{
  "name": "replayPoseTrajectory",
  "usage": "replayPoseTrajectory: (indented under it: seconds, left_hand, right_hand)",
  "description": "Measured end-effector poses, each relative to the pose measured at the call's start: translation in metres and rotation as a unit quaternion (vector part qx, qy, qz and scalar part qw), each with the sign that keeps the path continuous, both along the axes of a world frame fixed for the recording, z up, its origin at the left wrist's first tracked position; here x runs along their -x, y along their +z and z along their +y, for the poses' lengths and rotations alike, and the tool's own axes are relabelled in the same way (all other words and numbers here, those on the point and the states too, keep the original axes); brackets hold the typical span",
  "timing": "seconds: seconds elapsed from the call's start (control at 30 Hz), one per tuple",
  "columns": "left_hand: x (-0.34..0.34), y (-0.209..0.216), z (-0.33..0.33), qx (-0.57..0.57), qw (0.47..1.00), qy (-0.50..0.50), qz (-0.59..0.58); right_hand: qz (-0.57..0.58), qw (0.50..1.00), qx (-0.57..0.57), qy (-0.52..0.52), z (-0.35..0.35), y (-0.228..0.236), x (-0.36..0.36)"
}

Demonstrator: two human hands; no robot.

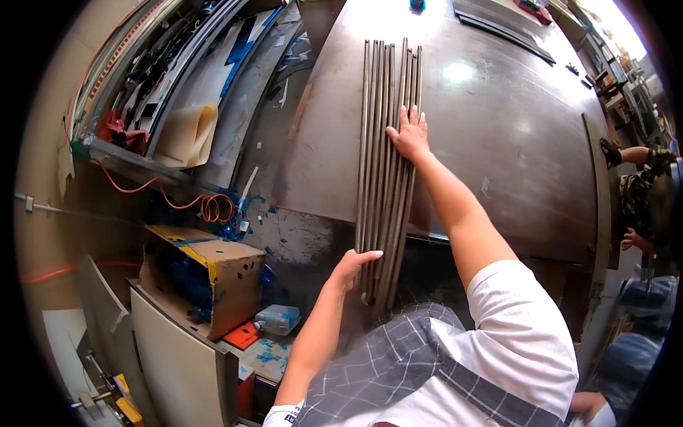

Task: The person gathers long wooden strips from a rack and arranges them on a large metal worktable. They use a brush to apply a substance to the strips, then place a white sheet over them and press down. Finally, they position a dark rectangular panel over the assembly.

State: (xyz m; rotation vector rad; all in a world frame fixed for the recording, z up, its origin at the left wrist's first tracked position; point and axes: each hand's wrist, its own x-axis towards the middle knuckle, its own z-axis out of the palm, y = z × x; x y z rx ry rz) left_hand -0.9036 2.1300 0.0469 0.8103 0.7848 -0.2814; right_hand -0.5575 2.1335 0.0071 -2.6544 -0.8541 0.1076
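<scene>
A bundle of long, thin metal rods (384, 185) lies side by side on the metal-topped table (512, 171), pointing away from me. Their near ends jut past the table's front edge toward my apron. My left hand (352, 266) grips the bundle near these ends, thumb over the top and its other fingers mostly hidden beneath. Farther up, my right hand (410, 136) lies on the right-hand rods with its fingers stretched out, palm down. At the far end the rod tips are uneven, with a narrow gap between two groups.
Left of the table stands a rack of sheets and strips (213, 92), with an orange cord (213, 208) hanging below. A cardboard box (235, 285) and a plastic bottle (277, 320) are near my left arm. Dark flat bars (501, 32) lie far right. Another person (644, 192) is at the right.
</scene>
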Motion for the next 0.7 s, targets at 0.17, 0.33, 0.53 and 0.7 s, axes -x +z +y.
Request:
replayPoseTrajectory:
  seconds: [0.17, 0.33, 0.53, 0.7]
  left_hand:
    - [-0.019, -0.008, 0.01, -0.066, 0.998, -0.008, 0.013]
    - [-0.027, 0.047, 0.027, -0.426, 0.836, -0.326, 0.113]
    - [-0.048, 0.061, 0.08, -0.577, 0.753, -0.317, -0.008]
    - [-0.089, 0.042, 0.13, -0.67, 0.685, -0.183, -0.222]
  right_hand:
    - [-0.034, 0.999, -0.026, 0.016, 0.007, -0.004, -0.034]
    - [-0.057, 0.993, -0.106, -0.001, 0.015, 0.002, -0.032]
    - [0.104, 0.95, -0.293, 0.01, -0.046, 0.018, 0.055]
    - [0.133, 0.959, -0.244, -0.057, -0.121, 0.051, 0.199]
